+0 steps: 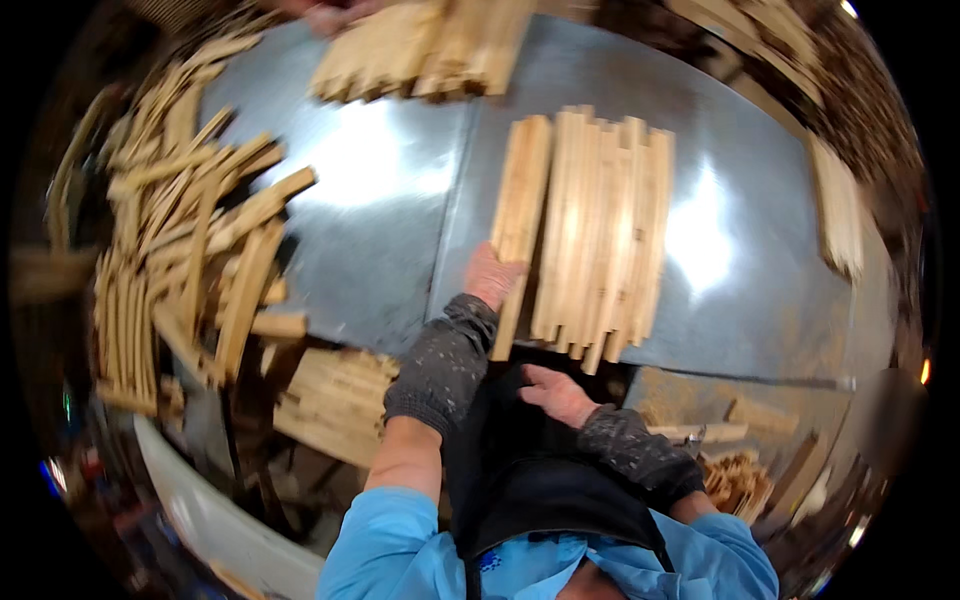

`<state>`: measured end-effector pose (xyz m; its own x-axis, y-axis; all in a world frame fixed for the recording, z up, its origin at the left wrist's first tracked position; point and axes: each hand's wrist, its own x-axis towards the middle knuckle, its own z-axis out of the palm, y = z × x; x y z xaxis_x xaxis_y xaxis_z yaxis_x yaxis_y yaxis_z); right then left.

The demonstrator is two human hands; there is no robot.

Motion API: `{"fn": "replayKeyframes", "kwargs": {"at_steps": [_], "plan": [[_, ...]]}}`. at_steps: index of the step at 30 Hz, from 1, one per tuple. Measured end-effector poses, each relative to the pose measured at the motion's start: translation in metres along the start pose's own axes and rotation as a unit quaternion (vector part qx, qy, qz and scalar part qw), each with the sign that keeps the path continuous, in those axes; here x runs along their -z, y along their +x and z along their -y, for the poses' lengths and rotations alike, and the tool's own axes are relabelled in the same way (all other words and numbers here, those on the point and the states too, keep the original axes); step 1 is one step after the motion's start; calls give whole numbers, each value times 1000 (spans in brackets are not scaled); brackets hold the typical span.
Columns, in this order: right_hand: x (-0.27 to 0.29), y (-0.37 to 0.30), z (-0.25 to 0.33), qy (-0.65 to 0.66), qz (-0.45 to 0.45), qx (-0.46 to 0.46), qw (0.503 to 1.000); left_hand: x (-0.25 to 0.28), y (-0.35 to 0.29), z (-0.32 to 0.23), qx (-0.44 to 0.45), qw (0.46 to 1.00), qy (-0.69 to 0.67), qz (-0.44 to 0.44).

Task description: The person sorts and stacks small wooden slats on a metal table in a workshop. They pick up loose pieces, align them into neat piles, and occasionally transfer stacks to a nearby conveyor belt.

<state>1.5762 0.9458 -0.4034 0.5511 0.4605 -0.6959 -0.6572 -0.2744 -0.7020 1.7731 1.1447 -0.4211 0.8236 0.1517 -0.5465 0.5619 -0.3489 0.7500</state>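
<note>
My left hand [490, 275] is closed round the left edge of a pale wooden strip [522, 190], which lies lengthwise on the metal tabletop, its near end at the table edge. Just right of it, a narrow gap apart, several wooden strips [605, 220] lie side by side in a row with uneven ends. Off the front edge, below that row, my right hand [562, 395] holds nothing that I can see. Its fingers point left, partly apart. Both forearms wear dark speckled sleeve covers.
Jumbled wooden strips [200, 220] are heaped at the left. Bundled strips [420, 45] lie at the far edge, near another person's hand [330, 18]. A wood stack [335, 405] sits below the table. More boards [838, 205] lie along the right edge, with scraps [738, 480] at lower right.
</note>
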Motion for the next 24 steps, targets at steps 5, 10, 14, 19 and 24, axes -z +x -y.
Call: {"fn": "replayKeyframes", "kwargs": {"at_steps": [5,10,14,19,24], "plan": [[-9,8,-5,-74,43,-69,994,79,-145,98,-46,994,-37,-97],[-37,32,21,-248,128,-80,957,109,-295,242,76,916,-142,-368],[-71,48,22,-290,145,-99,941,148,-334,283,230,787,-268,-507],[-117,53,4,-288,133,-120,941,202,-315,414,211,723,-385,-533],[-150,41,-4,-226,106,-137,959,262,-245,489,278,738,-394,-472]]}}
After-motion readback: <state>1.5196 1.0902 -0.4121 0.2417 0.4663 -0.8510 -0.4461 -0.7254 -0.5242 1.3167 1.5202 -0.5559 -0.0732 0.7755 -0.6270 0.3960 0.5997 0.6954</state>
